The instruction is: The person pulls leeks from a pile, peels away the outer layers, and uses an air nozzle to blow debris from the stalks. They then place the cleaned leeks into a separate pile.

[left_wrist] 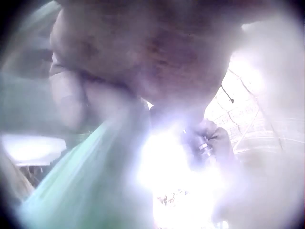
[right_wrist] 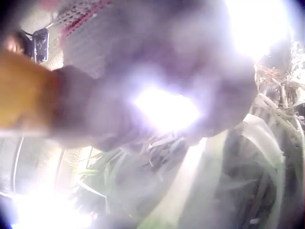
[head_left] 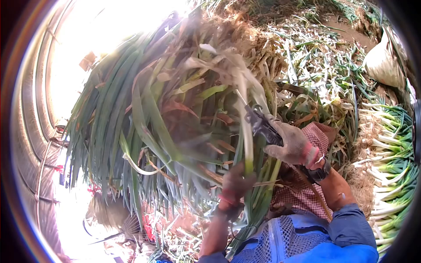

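Note:
My gloved right hand (head_left: 289, 142) grips a black air blow gun (head_left: 265, 127), its thin nozzle pointing up and left against a long green onion (head_left: 247, 149). That onion stands nearly upright, its pale shank blurred at the top. Lower down, my gloved left hand (head_left: 237, 182) holds it around the green part. In the left wrist view, green leaves (left_wrist: 90, 176) run down from under the curled fingers. The right wrist view has a white shank (right_wrist: 186, 176) just below the right hand, with glare over the glove. Behind both hands lies a big heap of untrimmed green onions (head_left: 105, 114).
On the right, cleaned green onions (head_left: 392, 175) lie in a row with white ends toward me. Stripped leaves and peelings (head_left: 320, 65) cover the ground behind. A pale sack (head_left: 383, 63) stands at the far right. A ribbed plastic wall (head_left: 37, 109) curves along the left.

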`<state>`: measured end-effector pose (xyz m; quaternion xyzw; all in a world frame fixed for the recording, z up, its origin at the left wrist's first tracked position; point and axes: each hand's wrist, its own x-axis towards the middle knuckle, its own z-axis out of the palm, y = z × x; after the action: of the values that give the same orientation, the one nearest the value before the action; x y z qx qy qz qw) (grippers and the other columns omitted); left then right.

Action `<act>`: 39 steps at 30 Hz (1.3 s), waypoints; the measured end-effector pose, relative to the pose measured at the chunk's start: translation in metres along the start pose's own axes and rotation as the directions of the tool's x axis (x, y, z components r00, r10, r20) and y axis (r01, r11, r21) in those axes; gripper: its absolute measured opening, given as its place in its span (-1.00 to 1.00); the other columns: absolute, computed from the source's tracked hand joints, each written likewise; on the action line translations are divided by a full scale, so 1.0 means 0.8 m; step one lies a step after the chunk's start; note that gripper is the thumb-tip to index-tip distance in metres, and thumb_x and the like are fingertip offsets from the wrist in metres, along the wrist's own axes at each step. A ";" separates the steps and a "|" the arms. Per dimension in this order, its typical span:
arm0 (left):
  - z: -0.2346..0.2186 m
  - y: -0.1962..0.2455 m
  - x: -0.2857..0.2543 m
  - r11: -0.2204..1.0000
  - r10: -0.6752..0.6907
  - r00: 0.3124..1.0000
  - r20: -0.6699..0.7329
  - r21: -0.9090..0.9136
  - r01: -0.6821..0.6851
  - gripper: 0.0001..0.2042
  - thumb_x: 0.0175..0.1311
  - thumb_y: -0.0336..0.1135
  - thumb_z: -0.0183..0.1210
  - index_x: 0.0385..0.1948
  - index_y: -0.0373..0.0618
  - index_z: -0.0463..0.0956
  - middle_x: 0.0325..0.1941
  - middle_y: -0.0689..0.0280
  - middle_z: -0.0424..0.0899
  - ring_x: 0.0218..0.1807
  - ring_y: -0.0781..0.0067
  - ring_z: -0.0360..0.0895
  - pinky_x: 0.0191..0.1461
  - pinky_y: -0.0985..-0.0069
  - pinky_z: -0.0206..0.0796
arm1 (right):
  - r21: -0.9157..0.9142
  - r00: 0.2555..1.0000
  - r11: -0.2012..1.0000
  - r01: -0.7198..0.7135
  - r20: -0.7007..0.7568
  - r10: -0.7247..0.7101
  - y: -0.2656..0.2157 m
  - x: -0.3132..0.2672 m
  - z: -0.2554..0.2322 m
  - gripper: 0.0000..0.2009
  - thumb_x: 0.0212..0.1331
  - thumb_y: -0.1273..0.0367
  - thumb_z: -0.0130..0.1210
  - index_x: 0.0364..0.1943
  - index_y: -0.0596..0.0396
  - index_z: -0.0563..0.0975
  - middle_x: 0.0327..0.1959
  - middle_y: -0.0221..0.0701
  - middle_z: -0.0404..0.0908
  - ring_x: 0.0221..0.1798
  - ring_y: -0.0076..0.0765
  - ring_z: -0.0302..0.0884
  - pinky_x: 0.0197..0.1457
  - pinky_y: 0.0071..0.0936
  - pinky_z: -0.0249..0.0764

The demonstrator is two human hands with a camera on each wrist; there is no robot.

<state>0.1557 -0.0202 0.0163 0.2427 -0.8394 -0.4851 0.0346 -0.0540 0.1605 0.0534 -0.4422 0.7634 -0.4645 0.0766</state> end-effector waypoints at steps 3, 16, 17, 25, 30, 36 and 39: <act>0.039 0.012 -0.001 0.968 0.049 0.997 0.060 0.244 -0.063 -0.65 0.27 -0.20 0.49 0.02 -0.14 0.74 -0.24 0.17 0.83 -0.23 0.46 0.75 -0.12 0.34 0.61 | -0.006 0.997 0.999 -0.045 0.063 0.045 0.007 -0.008 -0.008 -0.02 0.20 0.10 0.41 0.67 0.23 0.24 0.22 0.14 0.70 0.25 0.24 0.71 0.40 -0.07 0.56; -0.224 0.144 0.103 0.474 0.804 0.438 -0.401 0.878 -0.067 -0.61 0.23 -0.29 0.50 0.09 -0.13 0.70 0.00 0.13 0.81 0.05 -0.04 0.75 0.14 0.14 0.61 | 0.028 0.913 0.915 -0.402 0.090 0.399 0.021 -0.030 -0.013 -0.02 0.23 0.09 0.47 0.64 0.29 0.26 0.15 0.07 0.76 0.20 0.11 0.78 0.34 -0.15 0.63; -0.262 0.156 0.115 0.445 0.808 0.396 -0.436 0.893 0.075 -0.51 0.26 -0.20 0.50 0.21 -0.13 0.69 0.11 0.07 0.82 0.11 -0.09 0.75 0.25 0.08 0.59 | 0.044 0.948 0.950 -0.308 0.100 0.303 0.021 -0.038 -0.005 -0.02 0.23 0.08 0.48 0.65 0.28 0.26 0.17 0.06 0.76 0.20 0.10 0.78 0.35 -0.17 0.63; -0.340 0.147 0.167 0.594 0.291 0.751 -0.593 0.727 0.345 -0.42 0.20 -0.12 0.52 0.26 -0.17 0.69 0.27 -0.06 0.77 0.28 -0.21 0.72 0.35 0.11 0.55 | 0.079 0.974 0.989 -0.122 0.201 0.104 -0.036 -0.040 0.038 0.05 0.18 0.07 0.49 0.66 0.35 0.22 0.28 0.12 0.69 0.27 0.11 0.74 0.40 -0.19 0.59; -0.280 0.148 0.135 0.373 0.475 0.744 -0.470 0.873 0.314 -0.50 0.21 -0.17 0.50 0.21 -0.05 0.75 0.05 0.03 0.81 0.11 -0.09 0.77 0.17 0.04 0.61 | 0.170 0.977 0.977 -0.128 0.189 0.095 -0.052 -0.029 0.018 0.06 0.15 0.12 0.50 0.67 0.35 0.20 0.36 0.14 0.64 0.39 0.15 0.67 0.51 -0.18 0.52; -0.253 0.134 0.120 0.299 0.519 0.737 -0.433 0.900 0.318 -0.57 0.25 -0.19 0.45 0.17 -0.04 0.77 0.01 0.11 0.79 0.04 -0.08 0.75 0.11 0.06 0.61 | 0.316 0.972 0.941 -0.123 0.229 0.050 -0.061 -0.017 0.006 0.03 0.17 0.17 0.45 0.67 0.37 0.18 0.45 0.16 0.57 0.52 0.16 0.56 0.62 -0.20 0.40; -0.266 0.148 0.111 0.414 0.459 0.752 -0.473 0.863 0.290 -0.54 0.26 -0.12 0.45 0.17 -0.06 0.75 0.14 0.10 0.80 0.14 -0.09 0.75 0.19 0.07 0.59 | 0.310 0.966 0.937 -0.158 0.245 0.082 -0.055 -0.010 0.014 0.03 0.17 0.17 0.44 0.68 0.35 0.18 0.46 0.14 0.56 0.53 0.15 0.55 0.62 -0.20 0.39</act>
<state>0.0958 -0.1805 0.2116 0.3268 -0.9052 0.1669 0.2146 -0.0166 0.1519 0.0790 -0.4261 0.6875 -0.5253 0.2642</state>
